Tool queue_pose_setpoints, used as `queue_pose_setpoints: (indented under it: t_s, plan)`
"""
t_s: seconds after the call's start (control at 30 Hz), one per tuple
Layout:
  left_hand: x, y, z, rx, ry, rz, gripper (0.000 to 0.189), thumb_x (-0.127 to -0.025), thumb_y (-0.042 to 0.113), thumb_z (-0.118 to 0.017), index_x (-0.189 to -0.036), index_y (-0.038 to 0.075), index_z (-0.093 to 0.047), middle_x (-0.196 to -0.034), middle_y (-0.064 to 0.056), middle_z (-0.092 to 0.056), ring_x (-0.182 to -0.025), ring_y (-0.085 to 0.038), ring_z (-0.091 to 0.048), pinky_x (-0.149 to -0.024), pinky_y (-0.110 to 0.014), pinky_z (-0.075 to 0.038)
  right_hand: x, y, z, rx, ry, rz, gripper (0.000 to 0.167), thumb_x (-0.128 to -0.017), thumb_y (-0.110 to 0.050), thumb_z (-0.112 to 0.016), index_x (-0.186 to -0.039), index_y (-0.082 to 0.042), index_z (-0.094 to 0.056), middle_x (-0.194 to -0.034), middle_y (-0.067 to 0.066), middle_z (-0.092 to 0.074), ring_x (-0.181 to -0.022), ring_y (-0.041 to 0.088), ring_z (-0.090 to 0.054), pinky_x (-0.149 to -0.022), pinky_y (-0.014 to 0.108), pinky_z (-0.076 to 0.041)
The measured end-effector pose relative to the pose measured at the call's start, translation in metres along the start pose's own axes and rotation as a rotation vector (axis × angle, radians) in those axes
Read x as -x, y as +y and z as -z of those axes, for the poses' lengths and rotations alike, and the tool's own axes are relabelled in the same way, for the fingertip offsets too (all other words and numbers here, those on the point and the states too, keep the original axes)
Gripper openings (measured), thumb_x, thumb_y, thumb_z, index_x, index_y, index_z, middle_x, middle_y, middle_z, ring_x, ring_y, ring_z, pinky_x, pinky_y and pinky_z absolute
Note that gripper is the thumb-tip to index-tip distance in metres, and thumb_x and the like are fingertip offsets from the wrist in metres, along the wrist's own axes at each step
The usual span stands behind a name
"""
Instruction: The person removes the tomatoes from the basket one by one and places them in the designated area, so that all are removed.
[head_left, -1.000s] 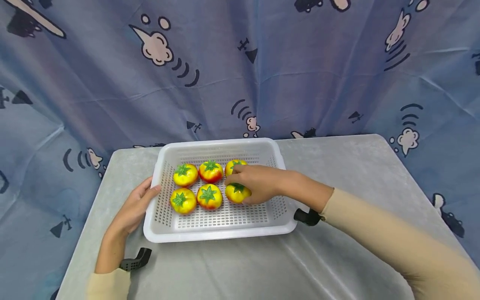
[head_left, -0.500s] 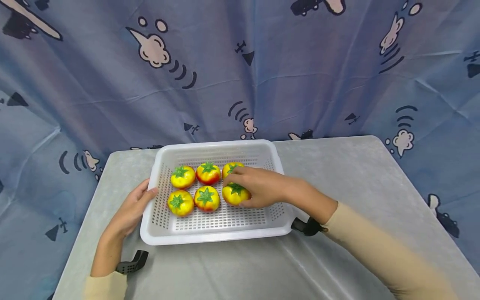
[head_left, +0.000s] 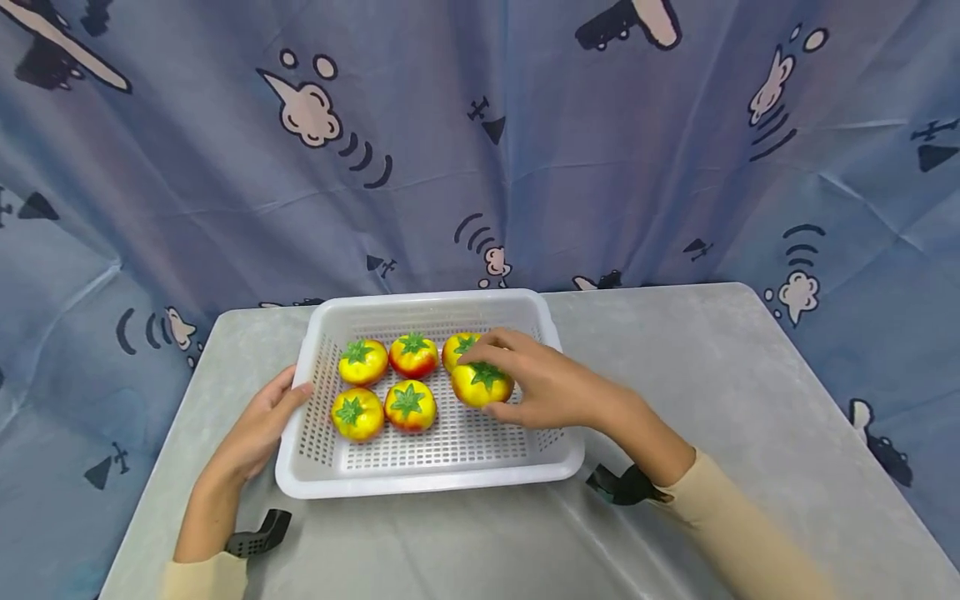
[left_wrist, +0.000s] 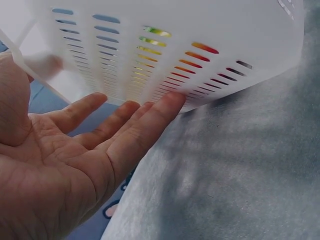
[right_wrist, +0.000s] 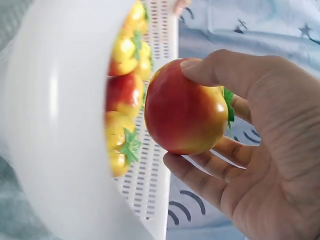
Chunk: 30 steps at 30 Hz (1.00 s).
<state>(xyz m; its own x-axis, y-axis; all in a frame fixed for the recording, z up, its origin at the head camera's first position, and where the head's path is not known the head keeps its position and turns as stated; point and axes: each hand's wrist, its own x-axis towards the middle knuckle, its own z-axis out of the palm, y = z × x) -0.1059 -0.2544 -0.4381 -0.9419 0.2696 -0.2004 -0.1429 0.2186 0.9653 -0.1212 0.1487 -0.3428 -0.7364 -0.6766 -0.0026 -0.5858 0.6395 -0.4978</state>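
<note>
My right hand (head_left: 551, 379) holds a yellow-and-red tomato (head_left: 480, 385) with a green star-shaped leaf top, thumb on one side and fingers on the other. In the right wrist view this tomato (right_wrist: 185, 110) shows its red underside, raised off the basket floor. Several similar tomatoes (head_left: 410, 406) stay in the white perforated basket (head_left: 427, 482), one of them (head_left: 459, 346) partly covered by my right hand. At the basket's left end, my left hand (head_left: 255, 429) grips the rim with its thumb over the edge. Its fingers (left_wrist: 145, 130) extend along the outer wall in the left wrist view.
Under the basket is a table with a grey cover (head_left: 675, 367). A blue patterned curtain (head_left: 420, 167) hangs right behind its back edge. Black wrist cameras (head_left: 258, 533) sit on both forearms, the right one close to the basket's front right corner.
My right hand has lifted the tomato from the front right spot of the basket, moving slightly right. The left hand keeps its place on the rim. The head view has tilted slightly upward.
</note>
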Motion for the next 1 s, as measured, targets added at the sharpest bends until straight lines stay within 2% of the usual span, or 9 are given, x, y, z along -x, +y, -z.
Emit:
queue_pose_setpoints:
  t_s: [0.2,0.53,0.77,1.0]
  plan:
    - [0.002,0.000,0.001,-0.005,0.001,-0.004,0.067,-0.115,0.036,-0.041,-0.171,0.010,-0.013,-0.162,-0.037,-0.035,-0.111,-0.019,-0.073,-0.082,-0.050,-0.066,0.010,0.004,0.004,-0.046,0.122,-0.053,0.060,-0.089,-0.020,-0.083,-0.145,-0.024,-0.062,-0.148,0.003,-0.055,-0.133,0.025,-0.056,-0.109,0.046,-0.057]
    - [0.002,-0.002,0.000,-0.003,0.005,0.019,0.068,-0.115,0.038,-0.042,-0.171,0.011,-0.012,-0.164,-0.036,-0.034,-0.116,-0.026,-0.071,-0.084,-0.052,-0.066,0.032,0.019,0.009,-0.097,0.286,-0.093,0.065,-0.089,-0.016,-0.084,-0.149,-0.022,-0.058,-0.152,0.005,-0.052,-0.139,0.027,-0.052,-0.113,0.056,-0.052]
    - [0.002,0.000,0.000,0.016,-0.004,0.014,0.066,-0.116,0.035,-0.039,-0.171,0.010,-0.012,-0.164,-0.036,-0.033,-0.114,-0.019,-0.071,-0.085,-0.048,-0.066,0.043,0.029,0.007,-0.065,0.359,-0.115,0.065,-0.088,-0.016,-0.085,-0.148,-0.016,-0.059,-0.151,0.010,-0.051,-0.135,0.030,-0.053,-0.111,0.057,-0.052]
    - [0.002,0.001,0.001,0.018,0.002,0.015,0.066,-0.116,0.035,-0.040,-0.171,0.012,-0.012,-0.164,-0.036,-0.034,-0.115,-0.021,-0.071,-0.085,-0.048,-0.066,0.052,0.039,0.006,-0.072,0.437,-0.140,0.064,-0.088,-0.012,-0.085,-0.147,-0.015,-0.059,-0.149,0.011,-0.052,-0.131,0.031,-0.055,-0.106,0.055,-0.054]
